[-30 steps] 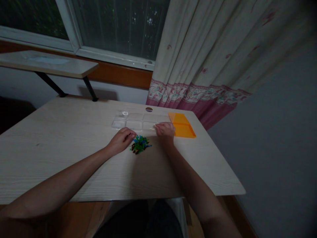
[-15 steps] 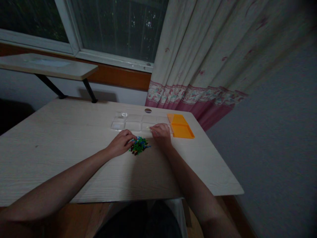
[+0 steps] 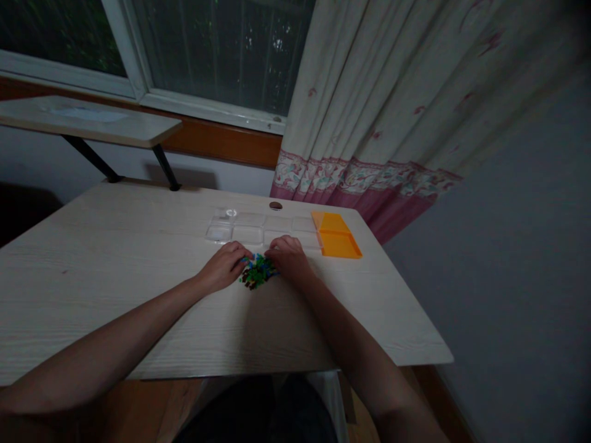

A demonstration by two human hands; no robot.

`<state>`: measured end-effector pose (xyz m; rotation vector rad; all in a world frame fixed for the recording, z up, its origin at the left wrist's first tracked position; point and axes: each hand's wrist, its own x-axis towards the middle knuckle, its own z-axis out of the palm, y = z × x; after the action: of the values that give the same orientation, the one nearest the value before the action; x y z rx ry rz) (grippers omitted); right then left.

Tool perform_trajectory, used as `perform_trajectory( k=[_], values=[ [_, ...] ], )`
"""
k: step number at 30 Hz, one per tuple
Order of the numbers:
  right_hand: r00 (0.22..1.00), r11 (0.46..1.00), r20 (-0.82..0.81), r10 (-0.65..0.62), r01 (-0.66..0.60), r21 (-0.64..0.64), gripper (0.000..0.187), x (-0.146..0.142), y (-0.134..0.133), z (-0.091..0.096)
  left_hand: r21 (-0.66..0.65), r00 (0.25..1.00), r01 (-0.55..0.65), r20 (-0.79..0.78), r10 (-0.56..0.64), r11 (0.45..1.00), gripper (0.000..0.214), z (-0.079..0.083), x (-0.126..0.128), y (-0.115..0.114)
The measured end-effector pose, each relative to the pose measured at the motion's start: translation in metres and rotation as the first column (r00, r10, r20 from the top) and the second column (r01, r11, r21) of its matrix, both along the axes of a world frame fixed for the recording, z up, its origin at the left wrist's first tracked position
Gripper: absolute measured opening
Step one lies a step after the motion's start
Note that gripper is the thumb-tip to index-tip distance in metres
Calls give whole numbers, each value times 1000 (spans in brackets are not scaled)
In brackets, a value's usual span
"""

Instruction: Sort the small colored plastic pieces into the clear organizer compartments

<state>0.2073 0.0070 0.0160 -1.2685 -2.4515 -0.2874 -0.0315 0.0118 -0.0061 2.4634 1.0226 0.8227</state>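
Note:
A small heap of tiny coloured pieces (image 3: 257,274), mostly green with blue, brown and some orange, lies on the table between my hands. My left hand (image 3: 222,267) rests at the heap's left edge, its fingers bent together at the pieces. On the upper right side of the heap is my right hand (image 3: 290,259), fingers curled down to it. Whatever either set of fingertips holds is too small to make out. Just beyond the hands lies a clear plastic compartment tray (image 3: 248,226). Any contents of it are hard to see.
An orange plastic case (image 3: 340,243) lies right of the clear tray. Behind the tray is a dark round disc (image 3: 276,206) on the pale wooden table (image 3: 138,246). A raised shelf (image 3: 92,120) on black legs stands back left; a curtain (image 3: 355,135) hangs behind.
My right hand has moved left and toward me, from the clear tray to the heap. The pale piece seen at its fingertips no longer shows. My left hand has stayed at the heap.

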Motion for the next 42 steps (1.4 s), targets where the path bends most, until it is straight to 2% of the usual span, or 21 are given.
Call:
perform_trajectory(
  k=[5,9,13,17,22,27,32,35,38,40,42],
  values=[
    [999,1000,-53,2,-2,-12,6,1,1,-3,5,1000,5,-3,-5,1000,27,-1,0,0],
    [987,1000,-162,0,-4,-21,7,5,3,-7,11,999,12,-39,-12,1000,27,2,-1,-2],
    [936,989,-339,-94,127,79,9,14,11,-12,12,998,29,-53,-28,1000,27,3,-1,-2],
    [861,941,-465,-205,304,148,11,27,20,-18,9,999,27,-38,-27,1000,27,2,-1,-2],
    [827,908,-487,-281,394,144,12,36,26,-26,0,999,32,-20,-32,999,29,1,-1,-1],
    [845,923,-440,-306,375,79,15,35,27,-28,1,999,34,-13,-34,999,26,1,-1,-1],
    [834,922,-442,-331,385,36,18,33,23,-21,-1,999,33,-2,-33,999,24,1,-1,-1],
    [852,945,-456,-257,320,67,16,31,18,-14,-6,999,34,29,-33,999,23,1,0,-1],
    [906,987,-413,-95,140,80,14,28,11,-8,-31,995,48,91,-45,998,28,3,-1,-1],
    [937,1000,-349,14,-10,12,14,26,6,-3,-47,990,69,123,-62,997,28,5,-3,-1],
    [957,989,-282,68,-102,-108,14,24,0,2,-59,988,98,125,-90,993,26,7,-4,-3]
  ],
)
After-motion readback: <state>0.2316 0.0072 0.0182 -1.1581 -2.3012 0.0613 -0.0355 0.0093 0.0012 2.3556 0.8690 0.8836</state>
